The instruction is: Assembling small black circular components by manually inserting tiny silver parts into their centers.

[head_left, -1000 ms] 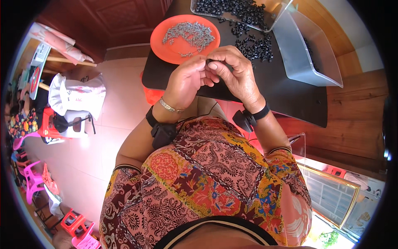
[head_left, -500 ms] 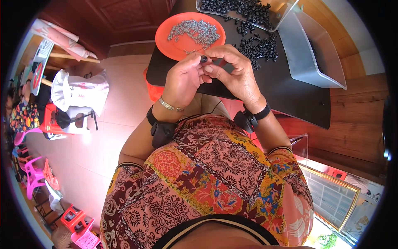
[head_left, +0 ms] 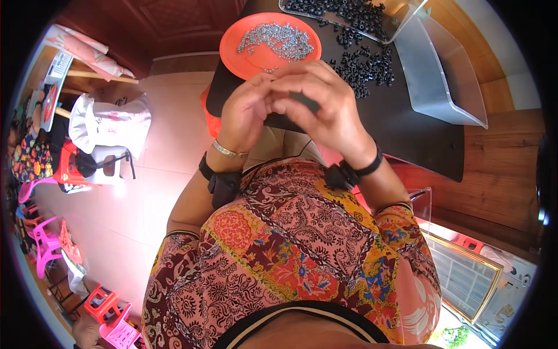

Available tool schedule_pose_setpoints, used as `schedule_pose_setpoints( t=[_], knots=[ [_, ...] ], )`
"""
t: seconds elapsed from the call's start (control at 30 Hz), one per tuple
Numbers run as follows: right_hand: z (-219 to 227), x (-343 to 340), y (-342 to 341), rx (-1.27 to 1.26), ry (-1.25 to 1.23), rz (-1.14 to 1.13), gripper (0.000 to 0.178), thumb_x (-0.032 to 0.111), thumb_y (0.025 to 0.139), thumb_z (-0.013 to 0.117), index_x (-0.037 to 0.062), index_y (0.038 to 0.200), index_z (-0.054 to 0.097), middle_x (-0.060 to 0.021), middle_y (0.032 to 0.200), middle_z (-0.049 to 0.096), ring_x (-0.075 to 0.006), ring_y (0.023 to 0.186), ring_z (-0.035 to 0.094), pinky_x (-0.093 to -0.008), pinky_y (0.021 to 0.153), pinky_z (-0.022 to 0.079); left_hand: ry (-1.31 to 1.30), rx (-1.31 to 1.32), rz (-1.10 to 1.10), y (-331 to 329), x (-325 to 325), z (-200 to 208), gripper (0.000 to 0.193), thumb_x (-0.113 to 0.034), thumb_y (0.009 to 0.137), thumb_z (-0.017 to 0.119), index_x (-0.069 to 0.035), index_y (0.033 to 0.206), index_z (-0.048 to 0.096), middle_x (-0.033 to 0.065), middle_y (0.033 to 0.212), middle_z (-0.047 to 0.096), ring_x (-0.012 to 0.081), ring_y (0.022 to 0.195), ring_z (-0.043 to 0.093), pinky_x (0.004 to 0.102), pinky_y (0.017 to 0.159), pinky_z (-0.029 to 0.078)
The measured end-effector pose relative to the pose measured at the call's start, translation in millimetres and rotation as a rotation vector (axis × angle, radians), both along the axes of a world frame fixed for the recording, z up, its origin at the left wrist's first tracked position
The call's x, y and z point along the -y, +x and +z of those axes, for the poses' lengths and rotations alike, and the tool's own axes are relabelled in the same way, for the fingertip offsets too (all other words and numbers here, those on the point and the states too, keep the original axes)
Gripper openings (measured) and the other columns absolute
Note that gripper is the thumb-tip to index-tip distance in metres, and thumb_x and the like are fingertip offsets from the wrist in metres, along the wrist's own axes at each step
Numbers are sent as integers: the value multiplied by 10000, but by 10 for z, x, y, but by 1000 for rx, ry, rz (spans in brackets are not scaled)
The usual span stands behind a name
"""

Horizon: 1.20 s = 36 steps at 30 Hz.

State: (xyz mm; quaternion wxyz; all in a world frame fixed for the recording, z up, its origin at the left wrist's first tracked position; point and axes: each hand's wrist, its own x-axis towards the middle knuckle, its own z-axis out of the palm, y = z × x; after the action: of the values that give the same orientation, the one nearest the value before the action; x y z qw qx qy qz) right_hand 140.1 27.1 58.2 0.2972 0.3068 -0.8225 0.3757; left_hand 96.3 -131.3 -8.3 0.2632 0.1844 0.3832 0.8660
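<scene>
Your left hand and right hand meet, curled, beside the red plate; whether they hold anything, I cannot tell.

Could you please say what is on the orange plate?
Small silvery pieces lie on the orange plate, mostly toward its far side. The right hand covers part of its near edge; anything there is hidden.

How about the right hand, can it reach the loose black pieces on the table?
Probably yes: the loose black pieces lie uncovered just past the right hand, though it's up against the left hand now.
</scene>
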Motion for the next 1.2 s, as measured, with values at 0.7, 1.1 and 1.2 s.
schedule_pose_setpoints(
  t=[0.7, 1.1, 1.2],
  knots=[
    [906, -63, -186, 261, 544, -134, 196, 39, 784, 681, -1, 972, 645, -138, 999, 630, -274, 867, 627, -314, 755, 510, 310, 166, -15, -212, 170, -395, 264, -239, 954, 466, 1, 1027, 548, 131, 974, 604, 264, 900, 598, 378, 829, 470],
    [-112, -169, -1136, 418, 599, -109, 182, 195, 756, 625, 77, 878, 690, -122, 820, 673, -304, 793, 643, -395, 713, 504, 285, 147, -31, -225, 147, -389, 272, -252, 947, 469, 0, 1016, 545, 140, 964, 602, 267, 890, 605, 369, 825, 474],
    [-95, -1, -1204, 550, 792, -211, 209, 228, 743, 652, 70, 870, 701, -134, 846, 679, -310, 809, 652, -405, 722, 517, 296, 139, -25, -222, 148, -391, 275, -254, 949, 466, 1, 1016, 545, 142, 966, 602, 269, 894, 605, 368, 826, 474]
  ],
)
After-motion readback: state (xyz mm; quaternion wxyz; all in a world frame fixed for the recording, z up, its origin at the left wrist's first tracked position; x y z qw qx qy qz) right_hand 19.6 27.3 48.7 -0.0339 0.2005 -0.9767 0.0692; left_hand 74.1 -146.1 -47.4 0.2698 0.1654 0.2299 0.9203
